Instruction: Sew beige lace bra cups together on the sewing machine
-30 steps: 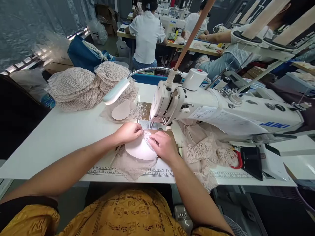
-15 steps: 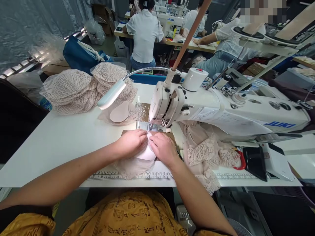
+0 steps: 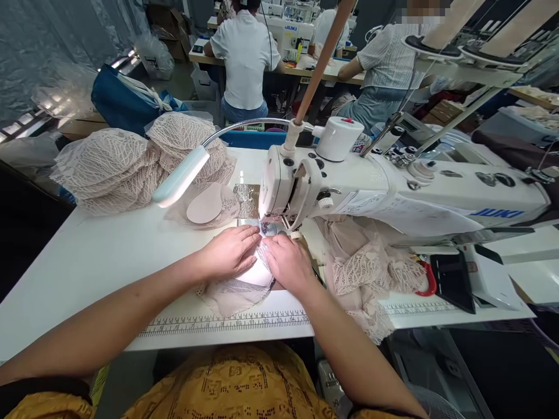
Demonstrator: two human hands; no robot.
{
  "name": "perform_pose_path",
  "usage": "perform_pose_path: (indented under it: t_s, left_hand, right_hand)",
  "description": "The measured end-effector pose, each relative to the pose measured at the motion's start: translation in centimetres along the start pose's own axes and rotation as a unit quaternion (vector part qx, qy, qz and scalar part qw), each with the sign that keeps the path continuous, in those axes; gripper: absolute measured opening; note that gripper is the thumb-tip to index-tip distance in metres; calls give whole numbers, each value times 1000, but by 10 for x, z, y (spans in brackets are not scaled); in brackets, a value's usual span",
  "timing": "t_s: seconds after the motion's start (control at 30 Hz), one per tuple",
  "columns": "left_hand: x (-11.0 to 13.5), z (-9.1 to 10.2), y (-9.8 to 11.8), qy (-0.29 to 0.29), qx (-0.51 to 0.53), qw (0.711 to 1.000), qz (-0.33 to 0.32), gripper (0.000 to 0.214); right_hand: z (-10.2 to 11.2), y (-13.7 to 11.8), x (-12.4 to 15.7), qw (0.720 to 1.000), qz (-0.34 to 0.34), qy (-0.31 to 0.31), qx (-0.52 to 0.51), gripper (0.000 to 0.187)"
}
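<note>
Under the needle of a white sewing machine (image 3: pixel 323 183) lies a pale moulded cup (image 3: pixel 253 273) with beige lace fabric (image 3: pixel 231 298) spread beneath and around it. My left hand (image 3: pixel 231 250) rests palm down on the left side of the cup, fingers stretched toward the presser foot and thumb apart. On the other side, my right hand (image 3: pixel 288 262) has its fingers bent against the lace edge, its thumb mostly hidden. Both sets of fingertips are close in front of the presser foot (image 3: pixel 265 228).
Lace pieces are stacked (image 3: pixel 105 169) at the back left, near a loose pale cup (image 3: pixel 204 203) and a lamp (image 3: pixel 181 177). More lace (image 3: pixel 367 273), red-handled scissors (image 3: pixel 429 278) and a black phone-like slab (image 3: pixel 452 279) lie right. A printed ruler (image 3: pixel 218 323) runs along the front edge. People sit beyond.
The camera view has shifted slightly. My left thumb has spread away from the fingers, and more lace shows between my hands. A person at the back right has drawn an arm in.
</note>
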State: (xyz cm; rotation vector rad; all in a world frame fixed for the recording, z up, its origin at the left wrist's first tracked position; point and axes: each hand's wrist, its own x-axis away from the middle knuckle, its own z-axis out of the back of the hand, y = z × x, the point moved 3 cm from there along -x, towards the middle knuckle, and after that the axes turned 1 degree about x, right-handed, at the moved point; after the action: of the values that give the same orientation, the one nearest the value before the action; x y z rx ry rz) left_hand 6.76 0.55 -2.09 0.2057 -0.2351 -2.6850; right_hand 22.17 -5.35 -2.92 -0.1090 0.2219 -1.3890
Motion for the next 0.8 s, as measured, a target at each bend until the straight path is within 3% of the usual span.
perform_pose_path:
  t_s: [0.33,0.63,0.8]
  left_hand:
    - [-7,1,-13,-24,11,999,-25,57]
    - [-13,7,-29,-59,13,997,-57,55]
    - [-8,15,-19,4,11,998,-58,36]
  right_hand:
    - [1,0,-8,999,-40,-17,14,32]
    - [-1,4,-7,1000,-25,5,4,35]
    - [1,10,-3,999,-37,22,-19,40]
